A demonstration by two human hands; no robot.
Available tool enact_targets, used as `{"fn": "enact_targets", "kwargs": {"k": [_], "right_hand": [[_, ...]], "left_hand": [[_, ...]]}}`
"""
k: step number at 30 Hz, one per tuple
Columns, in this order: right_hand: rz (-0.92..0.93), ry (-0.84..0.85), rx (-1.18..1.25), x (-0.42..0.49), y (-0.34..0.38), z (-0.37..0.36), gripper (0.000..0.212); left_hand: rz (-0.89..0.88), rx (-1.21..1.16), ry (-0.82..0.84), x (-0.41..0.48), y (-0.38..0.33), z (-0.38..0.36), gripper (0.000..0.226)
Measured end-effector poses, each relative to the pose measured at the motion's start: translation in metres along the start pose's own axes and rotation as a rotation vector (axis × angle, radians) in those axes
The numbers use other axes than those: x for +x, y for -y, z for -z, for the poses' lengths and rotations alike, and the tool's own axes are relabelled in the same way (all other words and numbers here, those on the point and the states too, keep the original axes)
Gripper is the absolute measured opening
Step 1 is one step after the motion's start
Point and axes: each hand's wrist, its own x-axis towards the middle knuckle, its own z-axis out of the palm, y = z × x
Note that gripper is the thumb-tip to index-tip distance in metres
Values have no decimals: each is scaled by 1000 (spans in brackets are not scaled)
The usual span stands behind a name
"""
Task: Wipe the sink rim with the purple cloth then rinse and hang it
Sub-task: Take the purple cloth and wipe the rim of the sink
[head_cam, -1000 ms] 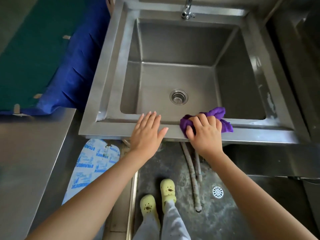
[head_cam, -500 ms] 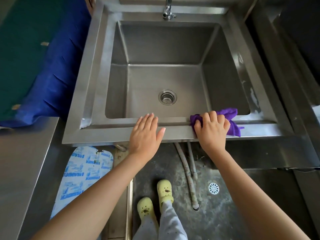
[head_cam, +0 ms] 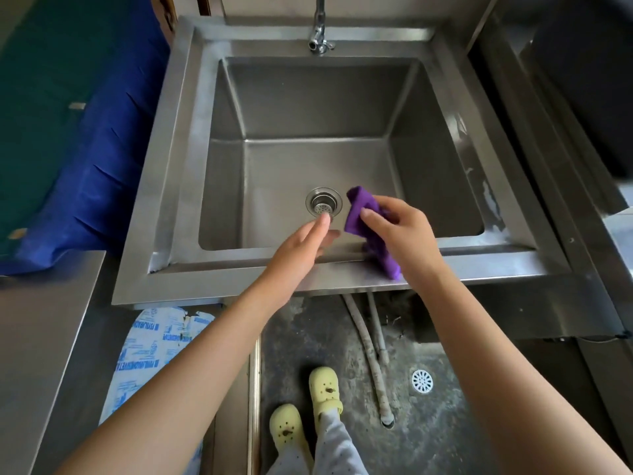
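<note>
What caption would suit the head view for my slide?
Right hand holds the purple cloth over the sink rim while the open left hand extends beside it.

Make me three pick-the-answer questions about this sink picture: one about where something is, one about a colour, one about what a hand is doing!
1. Where is the tap? A) near rim B) far rim C) left rim
2. What colour are the shoes? A) red B) black C) yellow
3. The right hand is: A) gripping the purple cloth B) empty C) turning the tap

Answers: 1 B, it stands at the back edge. 2 C, both are pale yellow. 3 A, it pinches the cloth in the air.
</note>
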Motion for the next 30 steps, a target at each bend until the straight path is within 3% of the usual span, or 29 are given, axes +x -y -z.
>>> {"fn": "enact_targets", "kwargs": {"k": [3, 7, 11, 14, 17, 22, 24, 26, 28, 30], "right_hand": [[-37, 161, 56, 3, 18, -8, 29], [-30, 195, 77, 23, 25, -7, 36], [15, 237, -24, 45, 34, -6, 51], [75, 218, 9, 54, 49, 3, 26], [96, 189, 15, 52, 47, 15, 8], [-6, 227, -153, 43, 0, 22, 22], [-12, 174, -255, 41, -20, 21, 23], [28, 163, -417, 37, -37, 17, 23], [56, 197, -513, 33, -44, 13, 22], [100, 189, -578, 29, -46, 12, 23]], "left_hand": [[-12, -284, 37, 6, -18, -6, 25], [-106, -163, -154, 19, -17, 12, 18], [-193, -76, -26, 21, -38, 33, 18], [-267, -31, 25, 21, -57, 48, 21], [-280, 27, -54, 19, -59, 56, 18], [-127, 146, -230, 18, -18, 36, 15], [-9, 334, -256, 20, 2, 22, 20], [8, 769, -272, 20, 16, 11, 38], [-267, 1085, -285, 22, 17, 3, 54], [-495, 1157, -112, 30, 11, -5, 53]]}}
